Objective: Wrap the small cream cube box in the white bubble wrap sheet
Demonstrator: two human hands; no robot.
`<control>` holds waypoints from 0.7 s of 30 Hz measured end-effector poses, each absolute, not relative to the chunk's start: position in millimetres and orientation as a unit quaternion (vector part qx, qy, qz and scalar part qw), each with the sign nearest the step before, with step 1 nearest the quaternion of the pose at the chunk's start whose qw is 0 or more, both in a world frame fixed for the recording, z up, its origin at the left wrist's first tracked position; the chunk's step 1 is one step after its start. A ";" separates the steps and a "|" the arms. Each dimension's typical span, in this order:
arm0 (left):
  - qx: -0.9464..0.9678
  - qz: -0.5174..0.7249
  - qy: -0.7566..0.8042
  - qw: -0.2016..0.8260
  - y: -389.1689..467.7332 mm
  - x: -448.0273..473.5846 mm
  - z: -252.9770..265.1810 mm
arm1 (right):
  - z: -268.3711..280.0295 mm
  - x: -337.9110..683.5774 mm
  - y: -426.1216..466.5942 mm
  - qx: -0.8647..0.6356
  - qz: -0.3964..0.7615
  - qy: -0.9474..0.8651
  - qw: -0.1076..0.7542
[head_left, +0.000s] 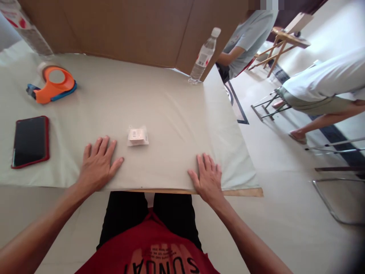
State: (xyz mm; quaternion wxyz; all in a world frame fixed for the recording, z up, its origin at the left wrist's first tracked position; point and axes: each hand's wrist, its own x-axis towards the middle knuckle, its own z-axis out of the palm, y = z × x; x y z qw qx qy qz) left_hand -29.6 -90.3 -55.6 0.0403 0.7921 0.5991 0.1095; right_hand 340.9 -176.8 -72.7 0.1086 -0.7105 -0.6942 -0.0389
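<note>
My left hand [98, 163] lies palm down on the cloth-covered table, fingers spread and holding nothing. Just beyond its thumb, to the right, a small white packet in clear wrapping [137, 136] rests on the cloth, apart from both hands. Near the table's front right corner my right hand [207, 176] is also flat, its fingers apart and nothing under it that I can see. A tablet or large phone in a red case [30, 141] lies to the left of my left hand, dark screen up.
An orange tape dispenser [57, 84] stands at the back left. Water bottles stand before a brown cardboard panel [128, 28]: one on the left [31, 34], one on the right [203, 57]. The table's front edge [242, 192] shows bare wood. Two people sit to the right.
</note>
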 end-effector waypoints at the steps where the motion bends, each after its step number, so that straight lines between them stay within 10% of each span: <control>1: 0.793 0.109 0.598 0.044 -103.2 -33.0 -56.3 | -73.5 344.5 -195.6 -0.712 -0.040 -0.692 0.107; 7: 0.798 0.117 0.590 0.032 -151.3 -41.0 -58.5 | -55.5 373.0 -255.0 -0.700 0.005 -0.695 0.162; 21: 0.787 0.083 0.611 0.015 -147.1 -34.2 -51.8 | -80.1 459.8 -68.4 -0.811 -0.017 -0.547 0.207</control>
